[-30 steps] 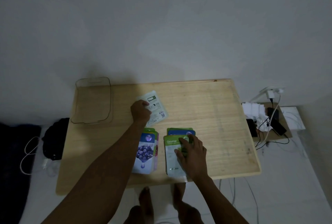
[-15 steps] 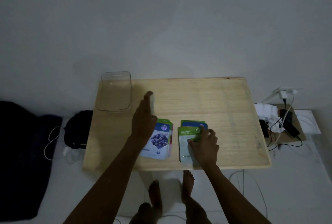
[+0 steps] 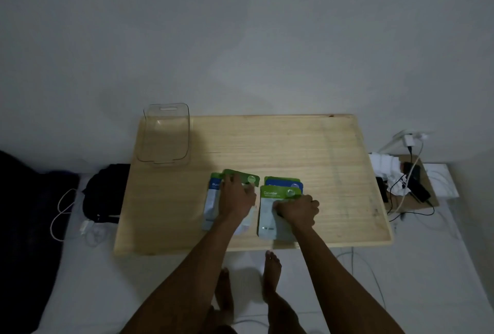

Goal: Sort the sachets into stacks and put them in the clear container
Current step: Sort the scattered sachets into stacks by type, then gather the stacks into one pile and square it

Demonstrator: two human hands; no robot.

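Two stacks of sachets lie near the front of the wooden table (image 3: 307, 151). My left hand (image 3: 235, 196) lies on a green-topped sachet (image 3: 247, 178) that rests tilted on the left stack, over a blue-topped sachet (image 3: 212, 201). My right hand (image 3: 298, 210) presses fingers-down on the green Cucumber sachet (image 3: 270, 210) on top of the right stack; a blue sachet (image 3: 283, 183) and a green one peek out behind it. The clear container (image 3: 167, 135) stands at the table's back left corner with nothing in it.
A black bag (image 3: 105, 193) and white cables (image 3: 62, 213) lie on the floor to the left. Right of the table are chargers, cables and a phone (image 3: 411, 175). My bare feet (image 3: 270, 272) stand under the front edge. A wall rises right behind the table.
My left hand brought the sachet from the middle of the table back and turned it face up onto the left stack. My right hand stayed on the right stack. The view shifted.
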